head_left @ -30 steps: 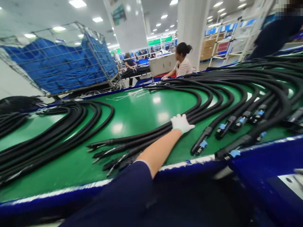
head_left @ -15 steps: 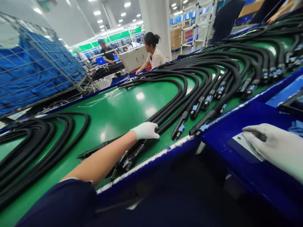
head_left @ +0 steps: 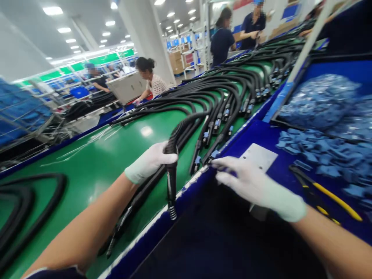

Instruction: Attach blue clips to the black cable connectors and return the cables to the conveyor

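My left hand (head_left: 151, 161), in a white glove, is closed round a black corrugated cable (head_left: 172, 170) and holds it lifted off the green conveyor belt (head_left: 116, 155), its springy end hanging down over the blue edge. My right hand (head_left: 255, 186), also gloved, reaches left over the blue bench (head_left: 261, 135) with fingers stretched toward the connector ends of other cables (head_left: 212, 130). It holds nothing that I can see.
Many black cable loops lie along the belt. A metal plate (head_left: 258, 157), loose blue caps (head_left: 319, 151) and a yellow-handled tool (head_left: 325, 193) lie on the bench. A bag of blue parts (head_left: 319, 100) sits behind. Other people work across and at the far end.
My left hand has closed on one cable and raised it from the belt. My right hand has moved left toward the cable ends. The view has swung right.
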`<state>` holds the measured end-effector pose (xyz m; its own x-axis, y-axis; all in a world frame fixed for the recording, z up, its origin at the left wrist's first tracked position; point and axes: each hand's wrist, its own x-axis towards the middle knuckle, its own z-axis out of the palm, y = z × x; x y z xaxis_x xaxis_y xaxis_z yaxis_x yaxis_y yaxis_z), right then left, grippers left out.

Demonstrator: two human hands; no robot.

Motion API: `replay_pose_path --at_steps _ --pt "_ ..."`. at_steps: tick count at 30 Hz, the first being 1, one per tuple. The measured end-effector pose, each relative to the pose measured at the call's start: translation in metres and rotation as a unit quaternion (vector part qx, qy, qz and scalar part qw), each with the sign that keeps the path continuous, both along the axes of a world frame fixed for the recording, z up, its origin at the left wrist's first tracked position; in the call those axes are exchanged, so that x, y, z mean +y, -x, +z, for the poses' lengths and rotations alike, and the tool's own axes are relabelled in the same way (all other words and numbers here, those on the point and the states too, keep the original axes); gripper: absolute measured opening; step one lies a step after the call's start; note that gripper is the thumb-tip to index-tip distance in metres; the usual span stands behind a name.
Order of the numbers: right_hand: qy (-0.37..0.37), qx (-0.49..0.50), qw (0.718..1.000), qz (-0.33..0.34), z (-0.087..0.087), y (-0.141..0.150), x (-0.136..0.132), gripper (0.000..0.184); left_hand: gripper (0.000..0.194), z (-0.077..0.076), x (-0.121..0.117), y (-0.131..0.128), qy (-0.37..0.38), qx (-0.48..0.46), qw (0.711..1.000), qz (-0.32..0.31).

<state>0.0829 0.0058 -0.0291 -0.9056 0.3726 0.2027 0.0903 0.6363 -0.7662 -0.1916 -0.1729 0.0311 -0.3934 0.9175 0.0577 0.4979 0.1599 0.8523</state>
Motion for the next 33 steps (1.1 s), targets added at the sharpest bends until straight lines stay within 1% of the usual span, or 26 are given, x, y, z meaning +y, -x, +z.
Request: replay_pose_path --at_steps 2,4,6,7,9,10,11,12,13,14,15,16,17,18,19,20,21,22,23,24,25,26,28,29,31,33 --pt "0.100 0.024 0.991 0.082 -0.004 0.012 -0.023 0.046 0.031 0.006 0.018 -0.020 -0.028 -0.017 0.999 -0.042" --pt "0.186 0.049 0.976 0.101 -0.014 0.020 -0.034 0.040 0.033 0.004 0.034 -0.038 -0.065 -0.005 0.998 -0.024" --pt "0.260 0.091 0.959 0.072 -0.025 0.018 -0.036 0.032 0.038 -0.002 0.046 -0.051 -0.062 0.039 0.997 0.020" --pt "0.294 0.111 0.948 0.051 -0.029 0.013 -0.035 0.028 0.041 -0.005 0.051 -0.056 -0.068 0.074 0.993 0.056" --pt "0.361 0.123 0.924 0.021 -0.034 -0.003 -0.030 0.022 0.050 -0.011 0.056 -0.062 -0.128 0.175 0.969 0.122" --pt "0.397 0.112 0.911 0.018 -0.035 -0.014 -0.028 0.021 0.054 -0.014 0.057 -0.065 -0.172 0.239 0.949 0.114" --pt "0.432 0.092 0.897 0.027 -0.035 -0.025 -0.025 0.023 0.057 -0.017 0.059 -0.068 -0.212 0.308 0.925 0.068" --pt "0.464 0.070 0.882 0.043 -0.034 -0.036 -0.023 0.026 0.054 -0.021 0.061 -0.072 -0.234 0.376 0.896 -0.022" --pt "0.489 0.050 0.868 0.064 -0.033 -0.047 -0.022 0.029 0.046 -0.025 0.063 -0.077 -0.235 0.430 0.860 -0.144" --pt "0.501 0.038 0.861 0.083 -0.031 -0.056 -0.020 0.032 0.040 -0.029 0.066 -0.082 -0.233 0.459 0.824 -0.236" --pt "0.490 0.030 0.866 0.096 -0.028 -0.065 -0.020 0.034 0.033 -0.034 0.068 -0.089 -0.231 0.468 0.794 -0.312" --pt "0.453 0.024 0.886 0.099 -0.026 -0.074 -0.019 0.035 0.027 -0.039 0.071 -0.096 -0.232 0.461 0.778 -0.359" --pt "0.391 0.015 0.916 0.093 -0.023 -0.082 -0.018 0.035 0.022 -0.044 0.073 -0.103 -0.235 0.439 0.778 -0.384" --pt "0.312 0.002 0.948 0.069 -0.020 -0.090 -0.017 0.036 0.017 -0.050 0.075 -0.109 -0.234 0.408 0.788 -0.398" --pt "0.223 -0.018 0.975 0.018 -0.017 -0.099 -0.015 0.037 0.013 -0.057 0.076 -0.115 -0.223 0.370 0.805 -0.407" --pt "0.128 -0.046 0.989 -0.062 -0.016 -0.109 -0.012 0.037 0.012 -0.063 0.077 -0.120 -0.203 0.332 0.827 -0.407" --pt "0.039 -0.079 0.983 -0.160 -0.017 -0.118 -0.008 0.036 0.012 -0.068 0.078 -0.124 -0.176 0.297 0.852 -0.395" --pt "-0.040 -0.117 0.957 -0.262 -0.020 -0.127 -0.002 0.033 0.011 -0.073 0.078 -0.127 -0.142 0.266 0.879 -0.369" --pt "-0.110 -0.157 0.917 -0.349 -0.024 -0.135 0.005 0.031 0.011 -0.076 0.078 -0.129 -0.106 0.241 0.906 -0.331" --pt "-0.170 -0.198 0.876 -0.405 -0.030 -0.143 0.013 0.030 0.013 -0.077 0.080 -0.132 -0.068 0.219 0.929 -0.291" --pt "-0.216 -0.237 0.846 -0.427 -0.036 -0.148 0.021 0.027 0.016 -0.076 0.081 -0.135 -0.033 0.200 0.946 -0.252" --pt "-0.246 -0.269 0.828 -0.427 -0.042 -0.153 0.029 0.022 0.019 -0.074 0.084 -0.138 -0.003 0.180 0.960 -0.216" --pt "-0.264 -0.296 0.814 -0.424 -0.050 -0.158 0.043 0.011 0.025 -0.064 0.091 -0.146 0.035 0.136 0.977 -0.162" --pt "-0.252 -0.289 0.817 -0.432 -0.052 -0.160 0.048 0.007 0.028 -0.058 0.096 -0.150 0.044 0.112 0.982 -0.144" --pt "-0.181 -0.240 0.841 -0.450 -0.050 -0.161 0.053 0.004 0.034 -0.047 0.105 -0.156 0.048 0.059 0.990 -0.122" --pt "-0.088 -0.166 0.877 -0.443 -0.044 -0.160 0.049 0.006 0.041 -0.038 0.113 -0.161 0.045 -0.008 0.992 -0.115"
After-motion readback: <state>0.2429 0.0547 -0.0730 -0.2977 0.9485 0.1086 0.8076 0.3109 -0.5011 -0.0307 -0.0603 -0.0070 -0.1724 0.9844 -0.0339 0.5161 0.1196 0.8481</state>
